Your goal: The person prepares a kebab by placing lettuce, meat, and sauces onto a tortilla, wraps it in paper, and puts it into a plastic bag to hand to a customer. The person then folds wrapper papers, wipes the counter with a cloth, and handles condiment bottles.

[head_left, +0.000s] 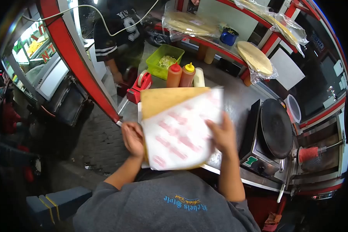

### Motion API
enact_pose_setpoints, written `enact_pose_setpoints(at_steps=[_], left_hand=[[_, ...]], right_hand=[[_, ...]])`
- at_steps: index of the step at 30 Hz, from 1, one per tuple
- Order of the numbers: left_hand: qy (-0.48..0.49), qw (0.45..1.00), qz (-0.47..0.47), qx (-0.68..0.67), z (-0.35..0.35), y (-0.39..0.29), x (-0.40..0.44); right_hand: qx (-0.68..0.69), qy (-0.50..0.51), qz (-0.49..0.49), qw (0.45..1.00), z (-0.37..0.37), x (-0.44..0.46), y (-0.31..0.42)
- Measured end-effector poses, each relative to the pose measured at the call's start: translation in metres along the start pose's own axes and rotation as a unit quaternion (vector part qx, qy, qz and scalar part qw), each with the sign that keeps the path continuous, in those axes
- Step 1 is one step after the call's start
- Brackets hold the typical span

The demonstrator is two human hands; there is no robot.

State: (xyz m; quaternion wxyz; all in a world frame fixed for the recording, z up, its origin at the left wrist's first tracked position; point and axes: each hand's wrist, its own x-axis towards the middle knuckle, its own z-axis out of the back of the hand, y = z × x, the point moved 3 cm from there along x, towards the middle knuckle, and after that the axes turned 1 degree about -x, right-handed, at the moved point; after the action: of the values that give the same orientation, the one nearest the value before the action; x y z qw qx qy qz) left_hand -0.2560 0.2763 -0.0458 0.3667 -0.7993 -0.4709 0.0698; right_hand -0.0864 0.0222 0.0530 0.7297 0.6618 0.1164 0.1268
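Observation:
A white paper sheet with red print lies slanted over brown paper, both near the counter's front edge. At the right side of the white sheet is my right hand, its thumb over the sheet and its fingers closed at the blurred edge. My left hand is curled beside the left edge of the papers, fingers bent; whether it grips the edge cannot be made out. Just behind the papers stand a red-capped bottle, a yellow-capped bottle and a red tape dispenser.
A green basket with chopped food stands farther back. On the right are a round black griddle and a red meat spit. Bagged flatbreads lie on the shelf above. A person in a black jersey stands beyond the counter.

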Motion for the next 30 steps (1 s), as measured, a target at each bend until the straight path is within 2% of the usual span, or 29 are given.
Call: enact_pose_setpoints(at_steps=[1,2,3,4,5,7,11,15,19,24,25,29,30], left_hand=[[-0.009,0.993,-0.032,0.114,0.02,0.001,0.017],[0.07,0.961,-0.003,0.269,0.034,0.0,0.025],[0.146,0.899,0.024,0.413,0.049,0.004,0.034],[0.176,0.861,0.059,0.474,0.065,0.014,0.036],[0.181,0.84,0.043,0.51,0.08,0.023,0.038],[0.184,0.793,0.023,0.58,0.067,0.017,0.035],[0.208,0.829,0.024,0.519,0.079,0.012,0.037],[0.235,0.78,-0.015,0.579,0.078,-0.003,0.031],[0.271,0.726,-0.046,0.63,0.08,0.001,0.035],[0.255,0.697,-0.023,0.67,0.069,0.006,0.045],[0.259,0.685,-0.021,0.681,0.067,0.005,0.047],[0.252,0.68,-0.045,0.687,0.07,0.012,0.054],[0.255,0.68,-0.076,0.684,0.068,0.013,0.055]], right_hand=[[-0.101,0.017,0.008,0.995,-0.02,0.019,-0.039],[-0.166,0.016,0.024,0.986,-0.043,0.031,-0.072],[-0.25,0.036,0.004,0.968,-0.054,0.038,-0.1],[-0.295,0.019,-0.02,0.955,-0.067,0.035,-0.103],[-0.309,0.002,0.014,0.951,-0.07,0.037,-0.109],[-0.338,-0.025,0.072,0.938,-0.074,0.037,-0.122],[-0.311,-0.009,0.058,0.949,-0.067,0.043,-0.133],[-0.212,-0.052,0.06,0.974,-0.061,0.049,-0.138],[0.012,-0.021,0.06,0.998,-0.048,0.048,-0.141],[0.274,-0.037,-0.006,0.961,-0.008,0.039,-0.135],[0.296,-0.052,-0.014,0.954,0.006,0.033,-0.132],[0.369,0.007,-0.017,0.929,0.07,-0.008,-0.122],[0.347,0.008,-0.009,0.938,0.087,-0.021,-0.128]])
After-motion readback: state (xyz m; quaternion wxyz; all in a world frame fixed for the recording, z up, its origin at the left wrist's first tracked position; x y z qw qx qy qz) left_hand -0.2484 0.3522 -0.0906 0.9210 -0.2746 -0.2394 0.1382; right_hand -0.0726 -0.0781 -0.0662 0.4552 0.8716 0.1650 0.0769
